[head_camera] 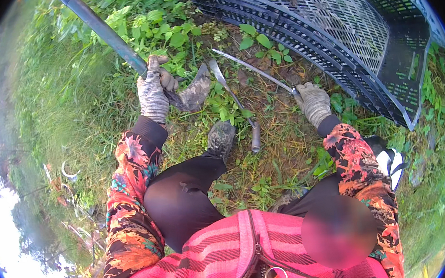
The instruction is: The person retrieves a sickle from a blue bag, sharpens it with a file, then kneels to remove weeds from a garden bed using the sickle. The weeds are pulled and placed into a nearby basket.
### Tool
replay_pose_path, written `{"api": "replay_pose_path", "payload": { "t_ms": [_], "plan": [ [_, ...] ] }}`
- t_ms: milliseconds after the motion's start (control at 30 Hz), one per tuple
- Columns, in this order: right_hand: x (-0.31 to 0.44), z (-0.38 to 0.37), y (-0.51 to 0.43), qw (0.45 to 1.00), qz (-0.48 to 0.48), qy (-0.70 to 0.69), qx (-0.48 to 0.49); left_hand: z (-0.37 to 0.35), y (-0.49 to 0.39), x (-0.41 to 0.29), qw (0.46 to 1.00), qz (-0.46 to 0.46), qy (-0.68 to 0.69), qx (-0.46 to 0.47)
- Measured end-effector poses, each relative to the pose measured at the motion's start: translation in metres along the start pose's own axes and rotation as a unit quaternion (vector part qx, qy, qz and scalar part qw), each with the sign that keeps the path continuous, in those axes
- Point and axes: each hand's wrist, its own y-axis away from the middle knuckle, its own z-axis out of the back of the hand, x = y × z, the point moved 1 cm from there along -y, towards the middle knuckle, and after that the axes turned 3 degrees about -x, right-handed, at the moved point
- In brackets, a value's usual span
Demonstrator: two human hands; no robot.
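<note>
My left hand (156, 87), in a soiled knit glove, grips the lower end of a long dark pole (106, 37) that runs to the upper left. From under its fingers a broad curved metal blade (193, 95) juts to the right; whether blade and pole are joined is hidden. My right hand (313, 103), gloved too, is closed around the near end of a thin straight metal rod (254, 69) pointing up and left. Between both hands a narrow-bladed metal tool (238, 100) with a tubular socket lies on the ground.
A large black slatted plastic crate (314, 42) stands at the upper right, close to my right hand. Leafy weeds (162, 27) and grass surround the tools. My left boot (221, 139) is near the socketed tool. A black-and-white object (392, 168) lies beside my right forearm.
</note>
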Motion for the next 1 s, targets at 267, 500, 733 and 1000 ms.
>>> {"api": "replay_pose_path", "payload": {
  "t_ms": [267, 500, 733, 1000],
  "plan": [
    [-0.007, -0.042, -0.027, 0.996, -0.018, 0.050, 0.068, 0.020, 0.025, -0.022, 0.990, -0.094, -0.020, -0.102],
    [0.001, 0.005, 0.014, 0.983, -0.020, -0.152, 0.098, 0.025, 0.005, -0.014, 0.990, -0.067, -0.027, -0.124],
    [0.079, 0.004, 0.089, 0.718, -0.176, -0.639, 0.212, 0.025, -0.011, 0.009, 0.969, 0.011, 0.051, -0.240],
    [0.109, 0.019, 0.137, 0.659, -0.195, -0.702, 0.188, 0.013, -0.004, -0.023, 0.986, -0.076, 0.082, -0.124]
  ]
}}
